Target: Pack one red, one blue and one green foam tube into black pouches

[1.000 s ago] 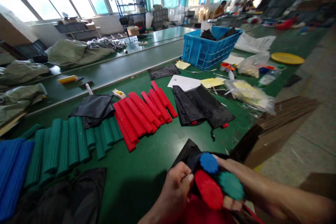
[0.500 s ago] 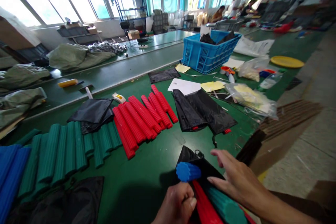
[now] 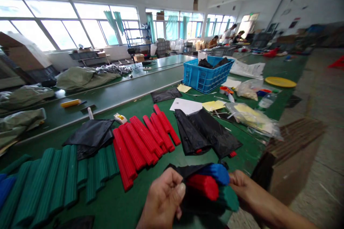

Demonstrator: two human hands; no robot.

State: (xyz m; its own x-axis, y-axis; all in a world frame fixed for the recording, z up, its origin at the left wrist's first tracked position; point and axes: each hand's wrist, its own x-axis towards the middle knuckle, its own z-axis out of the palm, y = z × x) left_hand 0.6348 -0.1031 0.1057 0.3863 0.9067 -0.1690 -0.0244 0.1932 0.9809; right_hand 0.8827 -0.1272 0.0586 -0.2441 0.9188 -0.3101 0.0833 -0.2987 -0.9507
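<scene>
- Pinching the edge of the black bag (image 3: 188, 169) with my left hand (image 3: 163, 196), thumb and fingers closed on the fabric!
- Over on the other side, my right hand (image 3: 242, 188) sits right by the rod ends; its fingertips are hidden, so I can't tell what they grip.
- And the bundle: red rod (image 3: 205, 186), blue rod (image 3: 220, 174) and green rod (image 3: 229, 198), all at the bag's mouth, ends poking out, blue uppermost.
- All this low over the near side of the green table (image 3: 115, 207).
- Beyond, loose red rods (image 3: 139, 143) line up beside loose green rods (image 3: 48, 186).
- Just right of those, black pouches (image 3: 215, 134), red tips peeking out!
</scene>
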